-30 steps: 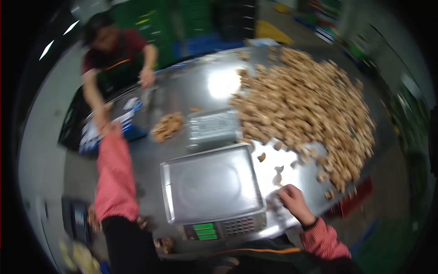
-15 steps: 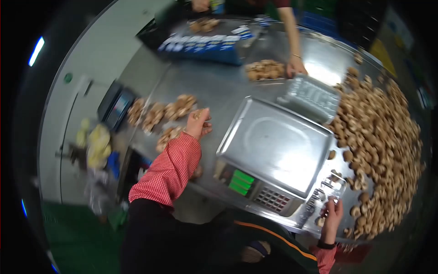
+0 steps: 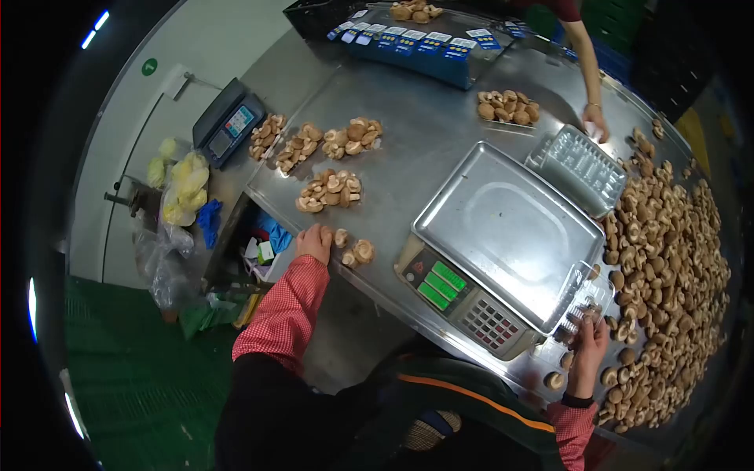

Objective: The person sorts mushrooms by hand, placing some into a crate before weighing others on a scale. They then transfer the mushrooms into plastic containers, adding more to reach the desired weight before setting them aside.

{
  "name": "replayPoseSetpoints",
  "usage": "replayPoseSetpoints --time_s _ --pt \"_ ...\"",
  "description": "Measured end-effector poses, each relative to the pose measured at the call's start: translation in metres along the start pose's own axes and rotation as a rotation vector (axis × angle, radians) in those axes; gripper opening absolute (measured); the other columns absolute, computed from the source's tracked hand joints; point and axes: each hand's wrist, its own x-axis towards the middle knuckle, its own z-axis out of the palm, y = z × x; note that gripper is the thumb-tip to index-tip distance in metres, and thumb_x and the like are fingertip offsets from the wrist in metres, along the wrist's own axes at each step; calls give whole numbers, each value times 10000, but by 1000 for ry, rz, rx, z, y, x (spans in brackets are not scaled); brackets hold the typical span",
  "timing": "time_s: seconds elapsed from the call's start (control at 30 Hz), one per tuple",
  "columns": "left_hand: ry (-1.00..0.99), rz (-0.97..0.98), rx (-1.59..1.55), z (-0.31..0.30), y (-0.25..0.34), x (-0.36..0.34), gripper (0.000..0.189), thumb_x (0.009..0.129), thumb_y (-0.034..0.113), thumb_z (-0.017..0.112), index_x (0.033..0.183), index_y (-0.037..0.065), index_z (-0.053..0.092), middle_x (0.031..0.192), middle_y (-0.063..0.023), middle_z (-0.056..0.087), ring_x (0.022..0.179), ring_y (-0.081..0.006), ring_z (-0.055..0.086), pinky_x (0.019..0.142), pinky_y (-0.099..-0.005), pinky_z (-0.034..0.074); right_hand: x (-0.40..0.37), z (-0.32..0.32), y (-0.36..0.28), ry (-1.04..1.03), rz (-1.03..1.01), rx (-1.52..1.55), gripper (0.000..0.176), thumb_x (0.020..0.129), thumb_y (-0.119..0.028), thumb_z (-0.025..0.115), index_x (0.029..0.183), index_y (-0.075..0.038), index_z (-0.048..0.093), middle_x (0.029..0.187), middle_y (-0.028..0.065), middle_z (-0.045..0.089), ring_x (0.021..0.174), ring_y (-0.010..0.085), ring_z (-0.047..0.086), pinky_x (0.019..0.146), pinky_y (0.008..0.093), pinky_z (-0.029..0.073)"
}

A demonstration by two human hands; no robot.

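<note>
My left hand (image 3: 316,242) is at the table's front edge, fingers loosely bent and apart, seemingly holding nothing. Just right of it lie a few loose shiitake mushrooms (image 3: 361,252). My right hand (image 3: 591,349) grips a clear plastic tray (image 3: 587,297) beside the scale's right corner; some mushrooms show by the fingers, and part of the tray is hidden. Between my hands stands a weighing scale (image 3: 510,235) with a bare steel pan and lit green display. Mushroom clusters (image 3: 328,191) sit in groups beyond my left hand.
A large mushroom heap (image 3: 667,290) covers the table's right side. Stacked clear trays (image 3: 581,169) stand behind the scale. Across the table, another person's hand (image 3: 595,122) is near a filled tray (image 3: 508,107). A second scale (image 3: 229,124) and a label-hung box (image 3: 416,51) are at the far side.
My left hand has moved down and toward the table's front edge, beside the loose mushrooms. My right hand stays by the scale with the clear tray. The other person's hand has shifted off the stacked trays.
</note>
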Motion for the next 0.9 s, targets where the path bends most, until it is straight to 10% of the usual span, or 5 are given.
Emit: replayPoseSetpoints --time_s 0.1,0.27,0.57,0.7,0.9 --pt "-235 74 201 -25 22 7 521 901 408 578 1285 57 580 1214 -229 623 1088 -456 574 985 -514 441 -12 -10 -2 0 -2 15 137 1002 -199 583 1063 -79 605 705 -30 552 550 54 506 468 209 385" --pt "276 514 -539 -49 125 16 506 912 128 614 1382 -25 502 1292 -238 590 1170 -399 577 1043 -454 420 -31 -48 3 127 45 241 113 981 -165 574 1018 -58 576 677 -1 516 524 98 500 468 246 395" --pt "-729 1549 -613 -96 505 -121 707 789 175 775 1404 30 460 1227 -207 598 1135 -357 599 999 -380 467 -69 -126 36 649 78 -3 95 994 -159 539 1010 -66 526 671 -6 516 491 75 473 428 230 373" --pt "-917 1537 -256 -41 579 -155 899 763 282 819 1482 35 340 1277 -272 555 1195 -393 557 1018 -423 450 -106 -174 44 917 -213 -774 204 970 -147 546 1124 -18 518 736 205 645 601 357 640 552 454 483" --pt "-945 1455 90 23 614 -178 1114 660 426 884 1507 16 289 1304 -324 527 1219 -424 542 1048 -458 434 -158 -178 32 743 357 -1197 194 908 -108 555 1070 -11 509 689 224 645 618 423 642 533 530 488"
